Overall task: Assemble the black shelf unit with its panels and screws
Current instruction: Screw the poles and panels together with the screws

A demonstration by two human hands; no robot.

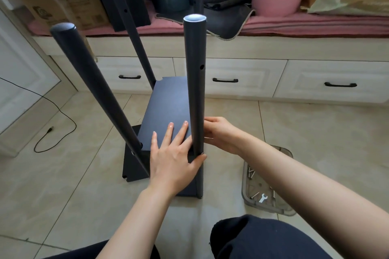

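The left hand lies flat on the upper panel, thumb hooked round the near pole. The right hand pinches something at the pole (a screw, likely; its grip is hidden). If the panel slips, the holes misalign.

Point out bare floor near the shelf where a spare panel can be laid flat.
Bare beige floor tiles lie left of the black shelf unit, bounded by the black cable. More lie right, between the clear plastic screw tray and the white drawers. Crowded: around both hands and the near-right post.

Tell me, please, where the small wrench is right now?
In the head view, the small wrench lies in the clear tray on the floor, lower right, beside loose screws and right of the shelf's near post.
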